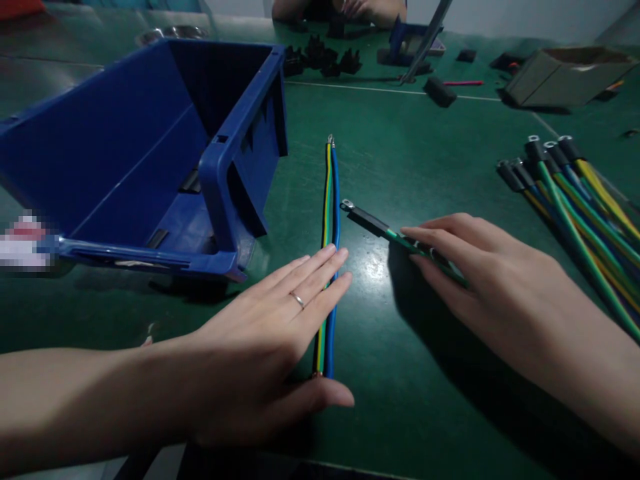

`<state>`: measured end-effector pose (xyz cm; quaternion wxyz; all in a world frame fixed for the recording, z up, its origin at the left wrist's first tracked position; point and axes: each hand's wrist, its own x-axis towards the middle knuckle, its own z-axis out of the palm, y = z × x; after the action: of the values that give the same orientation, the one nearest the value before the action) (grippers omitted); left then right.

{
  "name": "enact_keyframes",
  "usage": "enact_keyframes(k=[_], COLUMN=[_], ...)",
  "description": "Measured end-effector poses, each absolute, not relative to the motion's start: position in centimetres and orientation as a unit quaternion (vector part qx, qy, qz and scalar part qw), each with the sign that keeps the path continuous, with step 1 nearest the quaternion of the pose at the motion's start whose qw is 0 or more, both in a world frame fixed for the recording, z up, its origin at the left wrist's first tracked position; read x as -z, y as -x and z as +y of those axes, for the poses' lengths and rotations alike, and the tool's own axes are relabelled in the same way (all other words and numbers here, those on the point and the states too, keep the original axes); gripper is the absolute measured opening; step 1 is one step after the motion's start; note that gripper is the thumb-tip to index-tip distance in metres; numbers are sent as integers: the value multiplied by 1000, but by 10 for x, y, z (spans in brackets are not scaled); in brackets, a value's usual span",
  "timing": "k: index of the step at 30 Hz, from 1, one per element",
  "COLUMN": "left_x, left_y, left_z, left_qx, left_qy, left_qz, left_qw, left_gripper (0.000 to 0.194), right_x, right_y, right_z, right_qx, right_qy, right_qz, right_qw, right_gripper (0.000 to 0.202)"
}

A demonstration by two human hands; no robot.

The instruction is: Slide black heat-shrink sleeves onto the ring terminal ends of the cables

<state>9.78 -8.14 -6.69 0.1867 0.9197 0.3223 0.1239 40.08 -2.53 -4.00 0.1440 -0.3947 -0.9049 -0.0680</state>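
Note:
Two cables lie side by side on the green table (pixel 395 373): a yellow-green cable (pixel 327 193) and a blue cable (pixel 335 193), with metal ring lugs at their far ends. Across them rests my left hand (pixel 290 313), fingers stretched out flat and thumb spread near the cables' close ends. To the right, my right hand (pixel 485 267) pinches a green cable (pixel 397 237) between thumb and fingers. That cable's free end carries a black sleeve (pixel 367 221) and a ring lug, pointing toward the pair. The rest of it is hidden under my palm.
A large blue bin (pixel 240 180) with a few black pieces inside stands at left. A bundle of sleeved cables (pixel 575 193) lies at right. Farther back are black parts (pixel 320 57), a cardboard box (pixel 565 77), a metal rod (pixel 427 40) and another person's arms (pixel 340 10).

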Motion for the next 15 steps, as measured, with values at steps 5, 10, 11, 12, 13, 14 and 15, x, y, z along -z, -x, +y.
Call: enact_keyframes(k=[5, 10, 11, 12, 13, 14, 15], left_x=[60, 64, 66, 67, 69, 70, 71], left_y=[-102, -100, -99, -98, -97, -97, -97], left_z=[-79, -83, -83, -84, -84, -83, -83], left_qx=[-89, -104, -103, -104, -107, -110, -112], left_qy=[-918, -923, -925, -926, -926, -926, -926], left_qz=[332, 324, 322, 322, 322, 322, 323], left_qw=[199, 177, 173, 169, 165, 163, 163], left_gripper=[98, 95, 94, 93, 93, 93, 94], right_x=[38, 32, 30, 29, 28, 28, 28], right_y=[-410, -422, -424, -425, -427, -428, -429], right_z=[-27, -27, -26, -24, -22, -20, -18], right_qx=[71, -7, -25, -40, -48, -49, -42], right_qy=[430, 462, 481, 504, 527, 550, 570], right_qz=[-896, -884, -874, -862, -848, -834, -821], right_qw=[90, 75, 62, 45, 28, 14, 5], right_gripper=[23, 19, 21, 23, 27, 30, 33])
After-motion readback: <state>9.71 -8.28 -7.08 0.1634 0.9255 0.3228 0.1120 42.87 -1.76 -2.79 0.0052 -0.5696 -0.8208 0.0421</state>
